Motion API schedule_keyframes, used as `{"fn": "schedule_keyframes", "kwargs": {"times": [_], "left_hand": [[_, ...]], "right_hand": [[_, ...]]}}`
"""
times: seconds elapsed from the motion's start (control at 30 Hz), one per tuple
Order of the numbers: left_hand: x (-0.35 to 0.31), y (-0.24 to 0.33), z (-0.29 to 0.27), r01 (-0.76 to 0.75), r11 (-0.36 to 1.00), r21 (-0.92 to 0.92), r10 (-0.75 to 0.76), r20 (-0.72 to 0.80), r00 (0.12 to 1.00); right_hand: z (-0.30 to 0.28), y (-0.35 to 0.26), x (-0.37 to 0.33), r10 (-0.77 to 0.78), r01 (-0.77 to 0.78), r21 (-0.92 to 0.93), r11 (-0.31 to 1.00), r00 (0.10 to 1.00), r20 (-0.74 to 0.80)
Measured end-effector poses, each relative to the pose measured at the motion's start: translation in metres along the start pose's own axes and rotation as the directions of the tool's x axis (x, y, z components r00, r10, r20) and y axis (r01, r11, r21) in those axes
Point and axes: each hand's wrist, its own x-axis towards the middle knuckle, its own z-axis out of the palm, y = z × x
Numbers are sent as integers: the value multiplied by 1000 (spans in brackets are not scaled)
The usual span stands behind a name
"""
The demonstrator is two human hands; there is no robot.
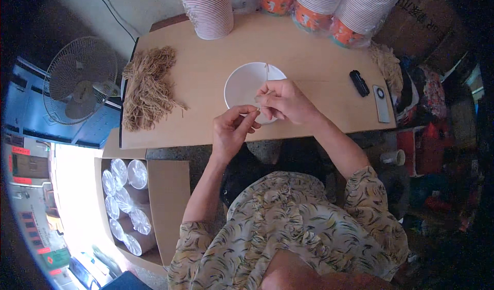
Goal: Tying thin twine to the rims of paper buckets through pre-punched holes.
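Observation:
Over the near side of a white paper bucket [241, 86], my two hands meet with their fingertips nearly touching. My left hand [231, 129] is closed in a pinch at a small pale bit, seemingly the end of a thin cord. Just above and to the right, my right hand [287, 101] also pinches there, thumb against fingers. The thin cord [267, 71] hangs from the bucket's far rim and runs down toward my right fingers, which hide the rest. To the left lies a heap of brown twisted cords [149, 89].
Tall stacks of paper buckets [211, 12] and wrapped orange-bottomed ones [355, 25] stand along the back of the table [200, 64]. A black object [359, 83] and a pale flat device [381, 105] lie right. A fan [81, 82] and a carton of wrapped buckets [170, 202] are at left.

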Motion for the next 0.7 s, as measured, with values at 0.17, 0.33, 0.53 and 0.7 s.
{"fn": "schedule_keyframes", "kwargs": {"times": [0.17,0.33,0.53,0.7], "left_hand": [[-3,-4,4,-104,982,157,116,-70,991],[-2,0,14,-194,975,104,211,-191,959],[-3,-13,13,-296,919,259,346,-176,922],[-5,-9,13,-320,877,358,397,-167,902]], "right_hand": [[2,2,0,59,-61,-46,997,998,-35],[5,0,0,66,-69,-65,996,997,-37],[9,-1,1,80,-82,-115,990,996,-24],[9,-2,2,135,-136,-50,989,991,-19]]}}
